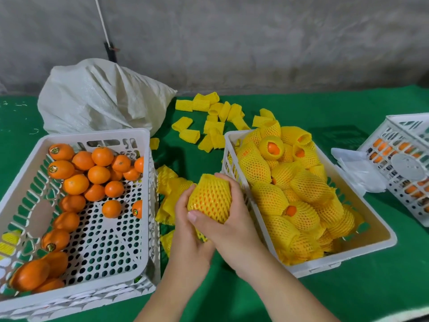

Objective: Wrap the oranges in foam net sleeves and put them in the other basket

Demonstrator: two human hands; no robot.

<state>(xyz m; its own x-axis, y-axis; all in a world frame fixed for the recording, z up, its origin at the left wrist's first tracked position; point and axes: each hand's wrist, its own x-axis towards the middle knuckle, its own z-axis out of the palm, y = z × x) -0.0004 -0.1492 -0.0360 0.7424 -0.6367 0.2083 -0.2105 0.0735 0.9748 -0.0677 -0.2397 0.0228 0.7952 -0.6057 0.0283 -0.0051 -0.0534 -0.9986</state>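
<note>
Between the two baskets I hold an orange wrapped in a yellow foam net sleeve [210, 197]. My left hand [185, 231] cups it from the left and below. My right hand [228, 219] grips it from the right, thumb across its lower front. The white basket on the left [146, 145] holds several bare oranges [98, 174]. The white basket on the right [371, 228] is heaped with sleeved oranges [299, 189]. Loose empty sleeves [212, 129] lie on the green cloth behind, and more sleeves [168, 182] lie between the baskets.
A white woven sack [99, 94] slumps behind the left basket. At the far right a third white basket [404, 163] with oranges stands beside some white foam sheets [357, 168]. A grey wall closes off the back of the green table [313, 108].
</note>
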